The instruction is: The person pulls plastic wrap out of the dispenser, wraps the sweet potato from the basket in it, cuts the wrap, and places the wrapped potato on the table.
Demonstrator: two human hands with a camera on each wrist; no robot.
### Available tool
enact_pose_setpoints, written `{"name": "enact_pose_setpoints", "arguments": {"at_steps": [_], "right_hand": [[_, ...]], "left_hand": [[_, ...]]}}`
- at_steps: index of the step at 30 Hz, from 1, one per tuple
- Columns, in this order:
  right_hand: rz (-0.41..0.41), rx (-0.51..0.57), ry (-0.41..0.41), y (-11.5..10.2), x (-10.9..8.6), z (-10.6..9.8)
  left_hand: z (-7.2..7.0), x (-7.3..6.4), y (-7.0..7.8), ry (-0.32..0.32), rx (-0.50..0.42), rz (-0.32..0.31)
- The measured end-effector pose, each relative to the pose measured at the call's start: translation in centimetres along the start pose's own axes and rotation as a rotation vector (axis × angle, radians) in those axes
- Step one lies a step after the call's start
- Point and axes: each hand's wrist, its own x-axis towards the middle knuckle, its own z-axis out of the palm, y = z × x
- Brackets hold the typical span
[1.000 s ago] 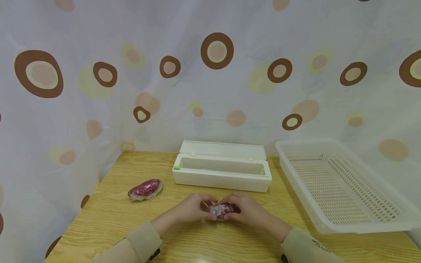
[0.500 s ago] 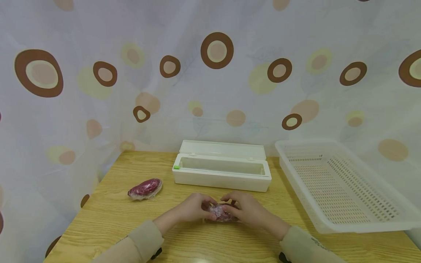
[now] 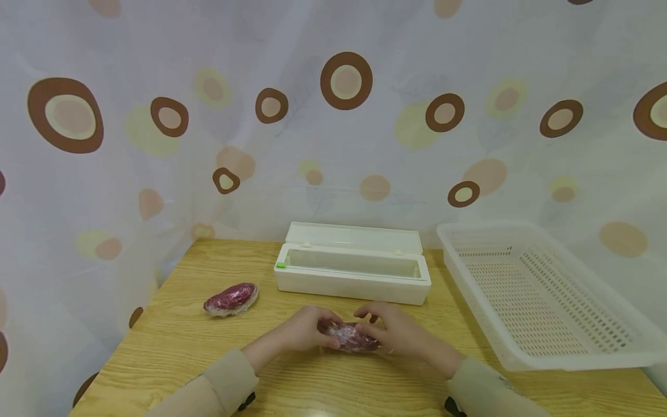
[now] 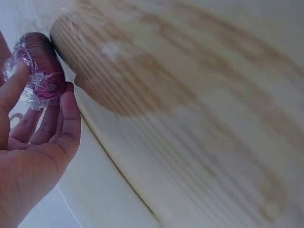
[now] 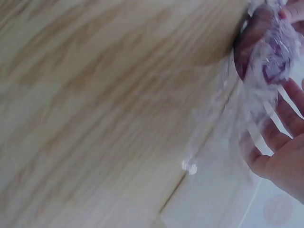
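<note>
Both hands meet at the front middle of the table over a sweet potato, reddish purple and wrapped in cling film. My left hand holds its left end, with the thumb on the crinkled film and the fingers behind and at the end. My right hand is at the other end, its fingers spread and loosely bent. In the right wrist view loose cling film trails from the sweet potato past the right fingers. A second wrapped sweet potato lies at the left of the table.
Behind the hands stands a long white cling film dispenser, lid raised, with a green slider at its left. To the right is a white perforated plastic basket. A patterned curtain hangs behind the wooden table.
The right hand has loosened from the right end and drawn slightly back to the right, exposing more of the sweet potato and some loose film. The left hand keeps its hold.
</note>
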Motion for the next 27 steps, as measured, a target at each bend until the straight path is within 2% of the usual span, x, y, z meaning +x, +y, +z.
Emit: {"name": "enact_pose_setpoints", "arguments": {"at_steps": [2, 8, 11, 19, 25, 27], "right_hand": [[0.010, 0.009, 0.001, 0.2, -0.5, -0.6], [0.032, -0.059, 0.052, 1.4, -1.9, -1.9], [0.034, -0.081, 0.058, 2.0, -2.5, -2.1], [0.009, -0.077, 0.009, 3.4, -3.6, -2.4], [0.003, -0.194, -0.010, 4.4, -4.2, -2.3], [0.008, -0.199, -0.009, 4.6, -4.3, -2.3]], "left_hand": [[-0.2, -0.2, -0.2, 0.007, 0.006, -0.007], [-0.9, -0.9, -0.7, 0.014, -0.019, -0.058], [-1.2, -1.0, -0.8, 0.015, -0.027, -0.063], [-1.5, -1.3, -0.9, 0.013, -0.029, -0.055], [-1.6, -1.3, -1.1, 0.012, -0.026, -0.050], [-1.6, -1.3, -1.1, 0.011, -0.030, -0.051]]}}
